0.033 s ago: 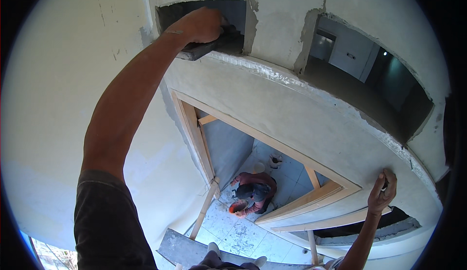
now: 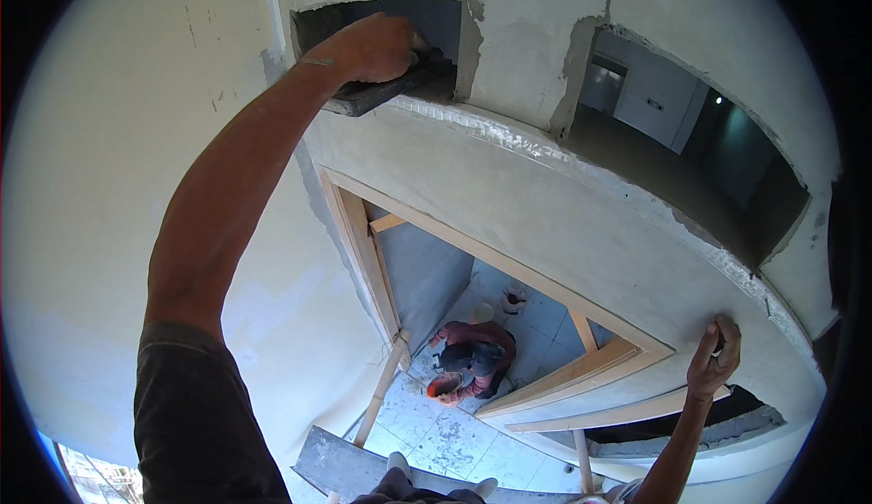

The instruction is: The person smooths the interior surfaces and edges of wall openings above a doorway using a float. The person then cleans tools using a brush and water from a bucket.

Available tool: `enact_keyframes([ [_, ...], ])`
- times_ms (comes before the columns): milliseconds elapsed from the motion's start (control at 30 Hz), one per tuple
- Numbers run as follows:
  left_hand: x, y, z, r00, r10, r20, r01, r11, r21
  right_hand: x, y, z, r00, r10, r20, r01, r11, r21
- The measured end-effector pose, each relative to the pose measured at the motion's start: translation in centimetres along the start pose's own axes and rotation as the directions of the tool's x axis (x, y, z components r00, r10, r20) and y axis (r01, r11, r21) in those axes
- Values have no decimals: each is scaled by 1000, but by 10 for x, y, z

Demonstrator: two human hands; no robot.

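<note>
My left hand (image 2: 377, 47) is closed round the top of a dark flat plastering float (image 2: 377, 95), whose handle is mostly hidden by the fingers. The float lies over the lower edge of a rectangular wall opening (image 2: 445, 27) at the upper left. Far to the right, my right hand (image 2: 713, 359) rests against the grey plastered wall (image 2: 509, 200), its fingers curled. A small pale bit shows between those fingers, too small to name.
A rough white ledge (image 2: 527, 145) runs under the opening and a second opening (image 2: 690, 113). Below is a wooden door frame (image 2: 509, 263). A person (image 2: 472, 359) crouches on the tiled floor, holding an orange-rimmed container (image 2: 443, 386). A plank (image 2: 336, 468) lies beneath my feet.
The float's near edge has tipped slightly, and my left forearm has shifted a little to the left. My right hand stays where it was.
</note>
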State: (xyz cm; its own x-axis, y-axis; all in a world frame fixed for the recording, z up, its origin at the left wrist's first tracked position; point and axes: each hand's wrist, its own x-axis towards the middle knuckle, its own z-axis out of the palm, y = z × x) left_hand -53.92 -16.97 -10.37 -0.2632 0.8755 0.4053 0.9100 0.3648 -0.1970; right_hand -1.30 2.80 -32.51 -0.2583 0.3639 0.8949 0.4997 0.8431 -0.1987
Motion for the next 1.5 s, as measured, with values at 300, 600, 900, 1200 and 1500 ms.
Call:
enact_keyframes([
  [300,-62,-22,-19,960,-212,-180,204,977,-61,-1,4,-4,1000,-18,6,18,1000,-3],
  [600,12,25,2,987,-127,-100,132,990,43,1,0,1,999,-36,-25,36,999,-10],
  [900,7,38,-16,999,-45,17,43,996,75,0,0,0,1000,4,5,-4,999,39],
  [1200,-11,43,-25,998,-38,59,35,997,63,3,-8,1,1000,-20,-15,20,1000,8],
  [1500,-30,52,-38,1000,11,28,-15,993,117,6,-7,0,1000,-27,-11,28,999,24],
])
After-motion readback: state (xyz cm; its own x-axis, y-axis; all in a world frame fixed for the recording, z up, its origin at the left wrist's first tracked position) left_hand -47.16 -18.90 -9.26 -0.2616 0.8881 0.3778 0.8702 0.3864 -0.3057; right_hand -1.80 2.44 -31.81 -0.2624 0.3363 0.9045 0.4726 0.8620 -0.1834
